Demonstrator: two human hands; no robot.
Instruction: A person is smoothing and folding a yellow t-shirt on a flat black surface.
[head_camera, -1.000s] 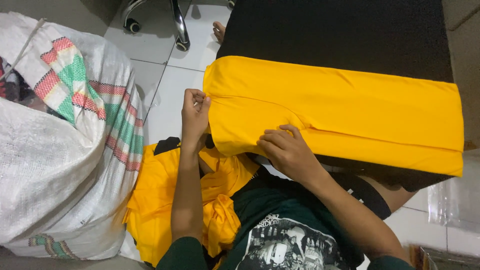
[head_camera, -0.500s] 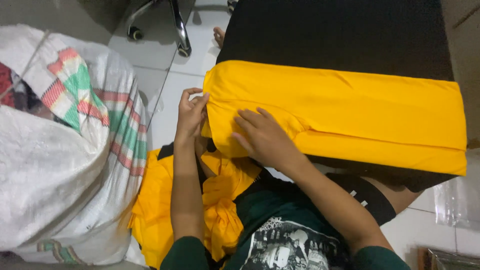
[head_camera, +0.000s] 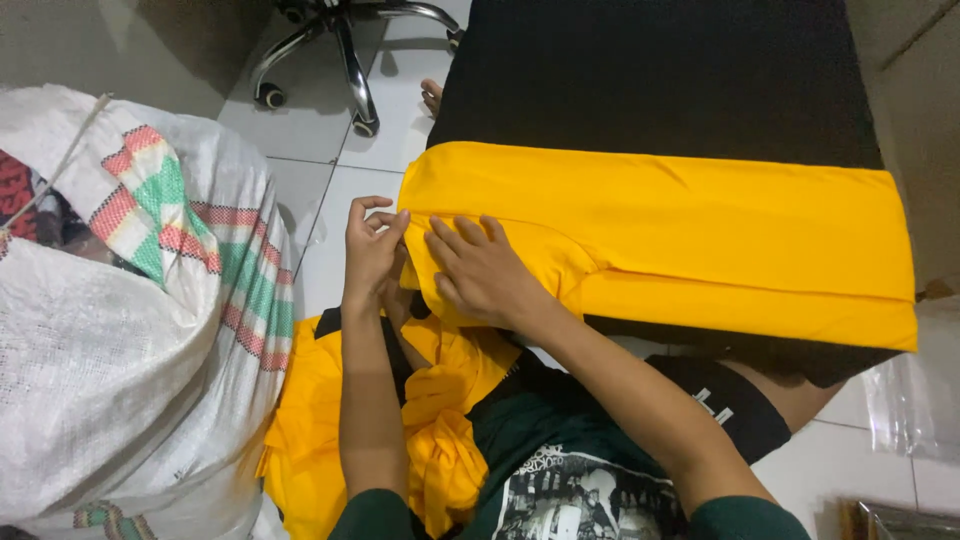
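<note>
Nearest: heap of yellow garments sat in the person's lap. Left hand pinched the left edge of the folded yellow shirt, fingertips curled onto the cloth. Right hand lay flat on it, fingers spread, pressing, grasping nothing. Shirt lay across the near edge of the black table. Judged light, soft, limp knit, not slippery or fragile; it would sag if lifted one-handed, so best taken at the folded edges with both hands. White woven sack stood to the left. Chair base was farthest.
</note>
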